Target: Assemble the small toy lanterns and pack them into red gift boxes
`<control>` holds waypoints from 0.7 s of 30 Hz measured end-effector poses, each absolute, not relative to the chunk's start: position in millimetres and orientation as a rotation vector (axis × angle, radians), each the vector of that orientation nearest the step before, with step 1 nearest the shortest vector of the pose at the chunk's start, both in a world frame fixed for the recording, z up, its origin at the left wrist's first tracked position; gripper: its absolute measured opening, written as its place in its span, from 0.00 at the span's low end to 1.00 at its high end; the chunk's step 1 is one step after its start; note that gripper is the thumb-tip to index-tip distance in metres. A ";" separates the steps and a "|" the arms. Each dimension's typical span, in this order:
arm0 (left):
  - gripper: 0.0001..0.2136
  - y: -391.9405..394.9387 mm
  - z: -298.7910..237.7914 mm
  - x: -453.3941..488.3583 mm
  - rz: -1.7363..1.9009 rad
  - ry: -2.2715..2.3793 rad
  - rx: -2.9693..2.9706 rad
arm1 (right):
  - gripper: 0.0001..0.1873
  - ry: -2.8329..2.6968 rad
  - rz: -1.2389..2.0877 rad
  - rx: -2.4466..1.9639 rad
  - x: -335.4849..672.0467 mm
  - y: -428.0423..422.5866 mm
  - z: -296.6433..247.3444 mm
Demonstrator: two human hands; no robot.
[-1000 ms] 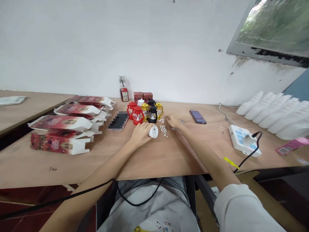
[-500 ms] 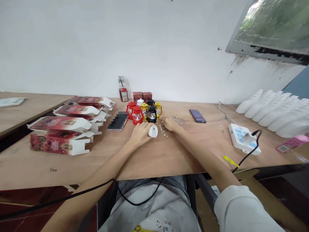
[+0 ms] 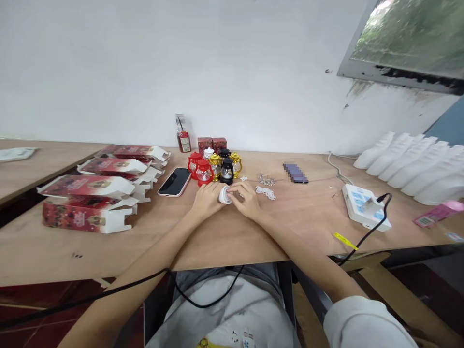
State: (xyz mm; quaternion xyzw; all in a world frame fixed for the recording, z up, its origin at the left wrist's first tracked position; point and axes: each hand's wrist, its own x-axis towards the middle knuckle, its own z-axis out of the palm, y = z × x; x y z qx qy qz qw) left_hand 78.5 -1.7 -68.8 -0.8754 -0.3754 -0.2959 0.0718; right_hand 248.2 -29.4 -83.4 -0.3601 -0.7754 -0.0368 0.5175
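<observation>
I have the white cylindrical piece between my two hands, just in front of me, gripped in my left hand. My right hand curls in from the other side, thumb and fingertips right at the round end — whether they pinch something small there, I cannot tell. I take the step to be close fingertip work on that end. As I judge it, the move calls for a still left grip and a light, square push from the right, without tilting the piece.

It lies on its side: its long axis runs roughly across me, from left palm toward right fingers, and the round end points at my right hand, turned a little my way. My left fingers hide the far end.

Beyond my hands stand the red lantern and the black lantern — loose white pieces lie past my right knuckles.
</observation>
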 end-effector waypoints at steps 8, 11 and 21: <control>0.15 -0.1 -70.4 76.5 -0.856 -1.151 -2.562 | 0.06 -1.794 0.212 -0.901 243.6 -30.0 -81.2; 0.13 -1.0 -69.8 76.1 -0.796 -1.145 -2.517 | 0.08 -1.674 0.409 -0.975 240.5 -27.4 -83.3; 0.10 -3.3 -69.5 78.7 -0.624 -1.198 -2.493 | 0.11 -1.495 0.809 -1.024 234.3 -26.4 -88.0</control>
